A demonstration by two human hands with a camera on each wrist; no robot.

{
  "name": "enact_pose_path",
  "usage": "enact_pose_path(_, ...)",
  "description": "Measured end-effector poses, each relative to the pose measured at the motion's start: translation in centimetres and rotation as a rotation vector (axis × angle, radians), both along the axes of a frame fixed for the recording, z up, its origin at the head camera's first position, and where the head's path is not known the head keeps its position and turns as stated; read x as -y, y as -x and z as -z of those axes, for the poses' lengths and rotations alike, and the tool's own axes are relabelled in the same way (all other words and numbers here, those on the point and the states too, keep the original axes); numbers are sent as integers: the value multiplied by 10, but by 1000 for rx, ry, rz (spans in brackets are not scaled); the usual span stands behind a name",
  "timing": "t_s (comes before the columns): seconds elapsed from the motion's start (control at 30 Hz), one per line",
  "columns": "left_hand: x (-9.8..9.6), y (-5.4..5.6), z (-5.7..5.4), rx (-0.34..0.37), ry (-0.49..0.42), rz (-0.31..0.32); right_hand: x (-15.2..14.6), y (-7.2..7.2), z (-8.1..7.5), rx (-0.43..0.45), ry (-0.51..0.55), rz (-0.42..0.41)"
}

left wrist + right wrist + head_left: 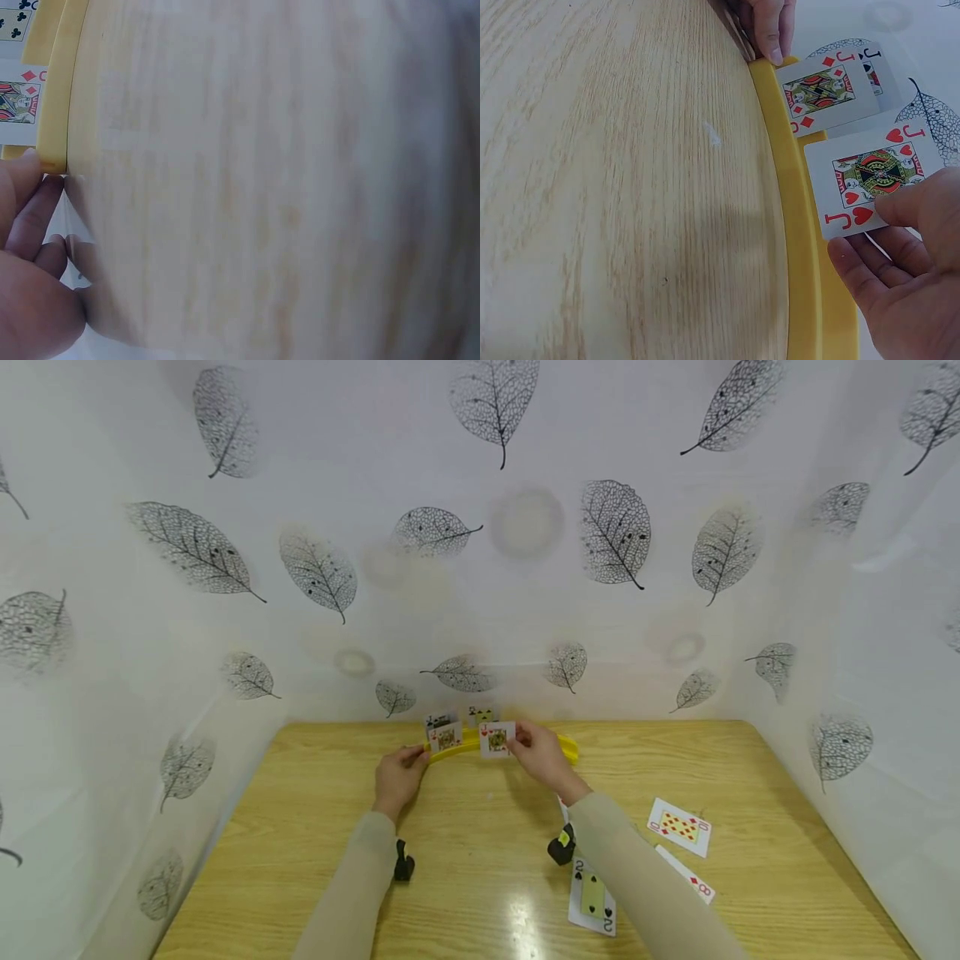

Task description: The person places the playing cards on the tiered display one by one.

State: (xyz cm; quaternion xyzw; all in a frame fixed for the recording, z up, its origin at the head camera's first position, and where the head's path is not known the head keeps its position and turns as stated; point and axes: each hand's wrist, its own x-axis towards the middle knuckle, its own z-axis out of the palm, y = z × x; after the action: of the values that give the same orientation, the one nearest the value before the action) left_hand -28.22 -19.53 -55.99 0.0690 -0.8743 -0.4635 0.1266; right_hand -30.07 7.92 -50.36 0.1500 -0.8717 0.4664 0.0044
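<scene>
A curved yellow card holder (799, 247) stands at the back of the wooden table. My left hand (397, 779) pinches its left end between thumb and fingers, as the left wrist view shows. Between thumb and fingers of my right hand (542, 756) is the jack of hearts (877, 169), face toward me, just in front of the holder. Whether its lower edge touches the holder I cannot tell. Standing at the holder's left end is the jack of diamonds (821, 94), with a black jack (877, 71) partly hidden behind it. A clubs card (13, 30) stands in the back row.
On the table at right lie the ten of diamonds (679, 827), an eight of diamonds (688, 874) partly under my right sleeve, and the two of spades (591, 902). Another card's edge (563, 810) peeks out by the sleeve. A leaf-patterned white curtain (480, 610) encloses the table.
</scene>
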Motion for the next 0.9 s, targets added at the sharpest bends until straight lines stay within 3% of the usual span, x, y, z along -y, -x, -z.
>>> enact_pose_path(0.33,1,1,2,12,-11,-1,7,6,5,-62,25,34)
enact_pose_path(0.57,0,0,-1,14,-33,0,14,12,5,-19,34,52)
enact_pose_path(0.9,-1,-1,-1,19,-35,-4,24,17,8,-42,89,74)
